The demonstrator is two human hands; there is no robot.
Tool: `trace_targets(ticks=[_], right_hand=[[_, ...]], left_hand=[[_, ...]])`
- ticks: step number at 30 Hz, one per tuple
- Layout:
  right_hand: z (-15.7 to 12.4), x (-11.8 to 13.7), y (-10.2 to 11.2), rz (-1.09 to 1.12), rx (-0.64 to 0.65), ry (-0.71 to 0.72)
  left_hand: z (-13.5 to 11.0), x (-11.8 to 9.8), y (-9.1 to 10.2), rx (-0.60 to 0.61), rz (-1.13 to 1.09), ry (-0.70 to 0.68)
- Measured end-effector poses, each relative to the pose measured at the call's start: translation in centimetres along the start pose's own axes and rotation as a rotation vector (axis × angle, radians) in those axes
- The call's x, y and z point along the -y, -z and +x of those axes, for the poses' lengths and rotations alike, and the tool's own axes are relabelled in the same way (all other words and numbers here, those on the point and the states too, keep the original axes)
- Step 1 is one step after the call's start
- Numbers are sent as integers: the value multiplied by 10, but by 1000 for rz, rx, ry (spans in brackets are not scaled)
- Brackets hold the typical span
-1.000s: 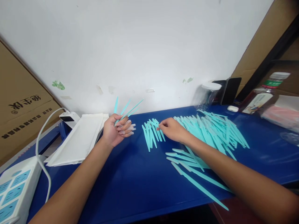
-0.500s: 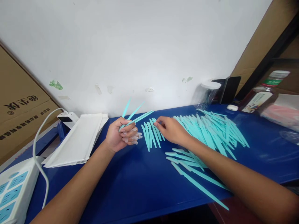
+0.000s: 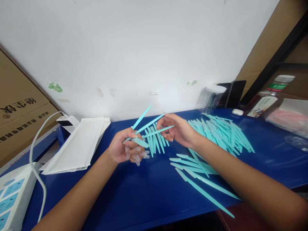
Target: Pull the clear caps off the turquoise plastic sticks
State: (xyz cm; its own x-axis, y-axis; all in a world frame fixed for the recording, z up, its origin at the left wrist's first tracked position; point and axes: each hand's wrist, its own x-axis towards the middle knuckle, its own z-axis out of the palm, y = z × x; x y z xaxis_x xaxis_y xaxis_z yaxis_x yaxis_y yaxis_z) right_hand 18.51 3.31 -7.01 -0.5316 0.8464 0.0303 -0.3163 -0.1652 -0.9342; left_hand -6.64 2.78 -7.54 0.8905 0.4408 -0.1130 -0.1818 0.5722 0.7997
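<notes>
My left hand (image 3: 126, 146) is closed around several turquoise eyebrow razors (image 3: 142, 116), whose thin handles fan out up and to the right. Small translucent blade covers (image 3: 136, 157) are tucked among its lower fingers. Just to the right, my right hand (image 3: 176, 128) has its fingers curled on another eyebrow razor (image 3: 158, 131), which reaches across to the left hand. Behind and below the hands, a small row of eyebrow razors (image 3: 155, 144) lies on the blue table (image 3: 134, 199). Beyond my right forearm spreads a large pile of the same razors (image 3: 223, 134).
Several loose razors (image 3: 204, 189) lie near the front edge. White paper sheets (image 3: 77, 144) and a power strip (image 3: 14, 195) with a cable are at left. A clear jar (image 3: 213, 98), a phone (image 3: 235, 93), an earbud case (image 3: 237, 112) and a bottle (image 3: 267, 96) stand at back right.
My right hand has lifted from the small row and now has a razor in its fingers beside the left hand. The razors in my left hand have shifted and tilted.
</notes>
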Motion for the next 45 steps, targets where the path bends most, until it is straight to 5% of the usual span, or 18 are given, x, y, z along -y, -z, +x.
trace_targets(ticks=[6,10,17,29,45], right_hand=[[-2,10,11,-41,425,-292],[-2,10,16,-146,556,-305],[-2,10,14,-221,597,-300],[-9,23,12,-340,417,-246],[-6,19,19,-352,411,-217]], left_hand=[[-2,6,-5,64,43,87],[0,9,-8,103,90,131],[2,9,-10,113,93,194],[2,7,-4,70,126,262],[5,10,-4,98,151,247]])
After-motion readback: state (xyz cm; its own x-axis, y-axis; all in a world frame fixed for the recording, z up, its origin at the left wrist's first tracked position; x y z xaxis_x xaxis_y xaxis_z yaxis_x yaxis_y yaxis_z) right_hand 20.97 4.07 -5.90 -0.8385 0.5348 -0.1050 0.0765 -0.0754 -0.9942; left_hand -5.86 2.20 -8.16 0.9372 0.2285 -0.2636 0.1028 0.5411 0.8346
